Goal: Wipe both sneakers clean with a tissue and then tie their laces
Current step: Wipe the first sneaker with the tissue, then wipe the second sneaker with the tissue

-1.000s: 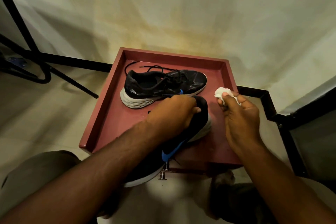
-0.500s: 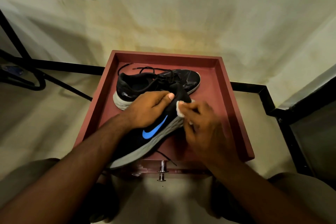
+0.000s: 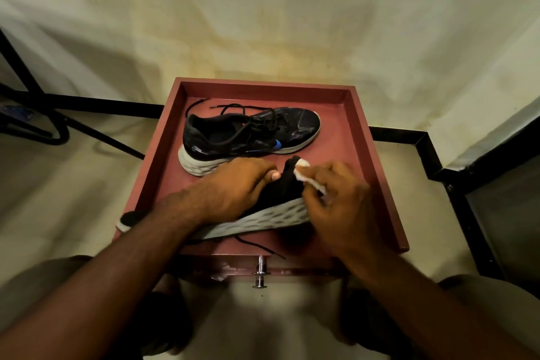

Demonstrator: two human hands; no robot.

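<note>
Left hand [image 3: 233, 184] grips the near sneaker [image 3: 263, 213] tilted on its side in the red tray [image 3: 377, 155], exposing upper and sole. Right hand [image 3: 336, 199] pinches the tissue [image 3: 304, 175] against its black upper. Far sneaker [image 3: 248, 134] sits upright behind, laces loose.

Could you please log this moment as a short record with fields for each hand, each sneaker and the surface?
left hand: grips the near sneaker, tilted on its side, sole toward the camera
right hand: presses a white tissue to that sneaker's black upper
far sneaker: upright in the tray, laces untied
surface: red tray
</note>
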